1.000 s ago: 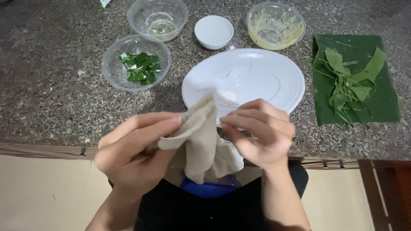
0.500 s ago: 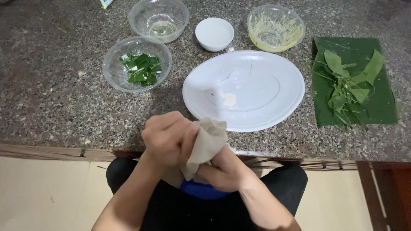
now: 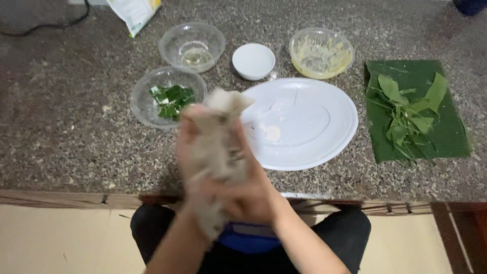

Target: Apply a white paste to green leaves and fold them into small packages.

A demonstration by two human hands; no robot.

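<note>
Both hands have risen from the lap to above the worktop's near edge, and the beige cloth now stands bunched upright between them instead of drooping. The left hand and right hand are closed around it, blurred, seemingly rubbing it between the palms. Just beyond lies the white plate. To its left stands the glass bowl of green pieces, with bare stone out to the left edge. The banana leaf fills the right side.
</note>
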